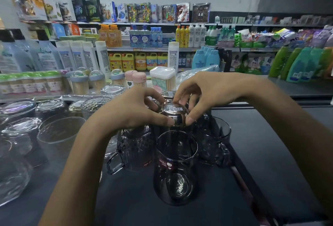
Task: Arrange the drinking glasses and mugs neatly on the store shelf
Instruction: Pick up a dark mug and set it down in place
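Both hands meet at the centre of the frame. The left hand and the right hand each pinch the upturned smoky glass, thumb and fingertips curled round its sides, its stickered base facing up. It sits among dark glassware on the shelf, behind an upright smoky tumbler at lower centre. A handled mug stands to the tumbler's left and another mug to its right. Clear glasses crowd the left of the frame. The step looks like seating or straightening this one piece in its row; what it rests on is hidden. The next move calls for a gentle release, clear of neighbouring rims.
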The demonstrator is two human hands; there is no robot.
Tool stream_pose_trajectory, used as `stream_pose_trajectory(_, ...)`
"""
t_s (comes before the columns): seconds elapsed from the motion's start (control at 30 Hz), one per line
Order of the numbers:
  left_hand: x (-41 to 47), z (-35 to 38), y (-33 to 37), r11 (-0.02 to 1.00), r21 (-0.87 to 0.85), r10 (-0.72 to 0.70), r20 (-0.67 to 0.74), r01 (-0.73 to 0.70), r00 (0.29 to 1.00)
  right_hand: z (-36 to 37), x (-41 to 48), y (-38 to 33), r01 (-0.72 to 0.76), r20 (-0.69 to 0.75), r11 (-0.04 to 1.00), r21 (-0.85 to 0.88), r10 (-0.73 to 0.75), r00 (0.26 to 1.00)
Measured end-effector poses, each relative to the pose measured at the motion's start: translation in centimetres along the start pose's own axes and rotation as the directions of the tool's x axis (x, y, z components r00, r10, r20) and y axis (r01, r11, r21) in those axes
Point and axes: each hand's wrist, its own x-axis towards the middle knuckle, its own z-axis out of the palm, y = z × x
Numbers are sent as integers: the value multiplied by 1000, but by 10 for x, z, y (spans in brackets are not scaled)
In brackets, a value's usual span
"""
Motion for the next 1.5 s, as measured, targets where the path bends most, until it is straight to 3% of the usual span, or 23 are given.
stream_pose_trajectory(1.07, 1, 3, 1, 999, 21, 49, 17, -49, 999, 5, 1, -3, 19, -18, 1000, 9, -19, 1000)
stream_pose_trajectory(1.17, -9, -3, 13, 997, 13, 71, -21, -71, 997, -4, -9, -10, 46, -63, 998, 33, -44, 997)
stream_pose_trajectory(1.3, -41, -12, 30, 980, 47, 199, -213, -193, 957, -13, -35, -29, 107, -185, 993, 49, -97, 978)
stream_pose_trajectory(1.5, -91, 19, 7, 968, 39, 249, -173, -246, 953, 35, -87, -49, 83, -277, 993, 86, -56, 959)
